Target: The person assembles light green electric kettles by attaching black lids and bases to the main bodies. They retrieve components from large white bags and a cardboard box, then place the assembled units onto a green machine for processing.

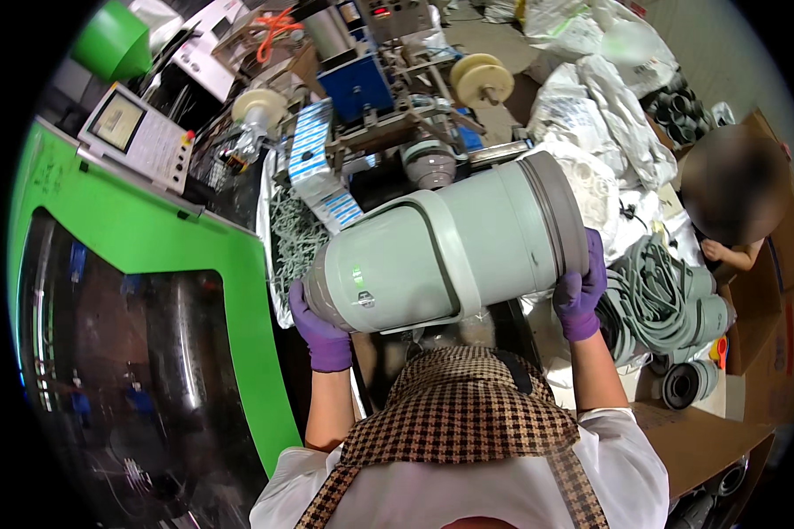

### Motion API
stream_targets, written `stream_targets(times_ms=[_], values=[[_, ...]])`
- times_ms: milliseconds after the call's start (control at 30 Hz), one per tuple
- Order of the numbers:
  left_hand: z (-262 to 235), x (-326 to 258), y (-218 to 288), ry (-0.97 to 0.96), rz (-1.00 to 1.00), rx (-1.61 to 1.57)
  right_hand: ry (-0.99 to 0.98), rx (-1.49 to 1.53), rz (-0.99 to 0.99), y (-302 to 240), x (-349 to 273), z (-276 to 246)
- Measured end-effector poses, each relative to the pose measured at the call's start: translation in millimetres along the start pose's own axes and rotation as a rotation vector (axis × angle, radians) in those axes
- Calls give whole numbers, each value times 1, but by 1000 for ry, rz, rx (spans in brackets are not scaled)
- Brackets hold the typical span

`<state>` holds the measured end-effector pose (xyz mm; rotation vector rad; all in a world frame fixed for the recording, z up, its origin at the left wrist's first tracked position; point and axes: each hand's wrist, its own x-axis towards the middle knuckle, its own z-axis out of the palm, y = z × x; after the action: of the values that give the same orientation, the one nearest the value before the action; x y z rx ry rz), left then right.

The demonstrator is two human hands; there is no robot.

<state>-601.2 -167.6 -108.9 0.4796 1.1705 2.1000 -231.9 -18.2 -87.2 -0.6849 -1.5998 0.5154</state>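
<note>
Between my two purple-gloved hands lies a large grey-green plastic canister (pixel 406 256), tilted on its side with its right end raised. It has dark grey collars at both ends and a paler loop-shaped handle (pixel 454 256) around its middle. My left hand (pixel 324 335) grips the narrower left end from below, fingers partly hidden behind the collar. My right hand (pixel 582 291) closes on the wide collar at the right end, thumb in front. A small green and dark mark shows on the canister's near side.
A green machine (pixel 229 291) with a control panel (pixel 137 132) stands at left. Ahead is a bench machine with a blue block (pixel 357 88), beside a blue-and-white box (pixel 313 154). White sacks (pixel 582 115), coiled grey-green straps (pixel 653 295), cardboard boxes (pixel 706 445) and a person's hand (pixel 734 254) are at right.
</note>
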Motion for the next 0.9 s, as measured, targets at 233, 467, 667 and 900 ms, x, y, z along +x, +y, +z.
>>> stream_targets(times_ms=[233, 467, 667, 900], values=[[-71, 24, 57, 154, 521, 854, 6, 72, 226, -10, -31, 116], [-125, 80, 184, -38, 855, 1272, -234, 85, 514, -21, -97, 267], [-130, 142, 215, -530, 353, 791, 197, 514, 1218, -2, -124, 313], [-197, 381, 339, 307, 1358, 1061, 647, 1336, 1084, -17, -150, 163]])
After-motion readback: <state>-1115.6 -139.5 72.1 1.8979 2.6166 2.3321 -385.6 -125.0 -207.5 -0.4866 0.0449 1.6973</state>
